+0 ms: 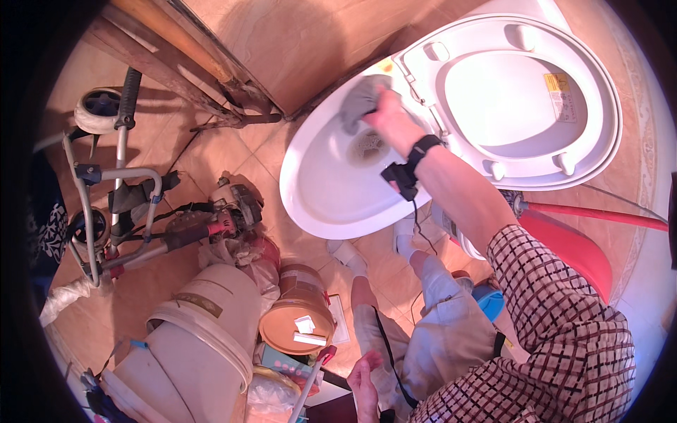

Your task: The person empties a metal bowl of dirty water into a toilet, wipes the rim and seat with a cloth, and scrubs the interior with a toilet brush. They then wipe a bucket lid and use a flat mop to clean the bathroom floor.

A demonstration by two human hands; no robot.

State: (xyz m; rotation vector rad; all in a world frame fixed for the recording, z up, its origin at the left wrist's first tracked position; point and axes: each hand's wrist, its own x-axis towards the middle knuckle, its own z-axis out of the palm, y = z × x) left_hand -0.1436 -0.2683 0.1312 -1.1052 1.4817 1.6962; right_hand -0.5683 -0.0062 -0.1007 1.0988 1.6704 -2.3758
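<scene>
I am observing the right hand (pixel 386 115), the nearer one, gripping a bunched grey cloth (pixel 358 103) over the rear of the toilet bowl (pixel 319 169) (long axis running rear-to-front); the left hand (pixel 363 386), half-curled, is hanging well outside the bowl, contents I cannot tell.

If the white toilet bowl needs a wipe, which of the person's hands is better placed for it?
Probably the right hand: it holds the grey cloth over the toilet bowl. The left hand is near the picture's lower edge, well away from the bowl, with no cloth visible in it.
</scene>
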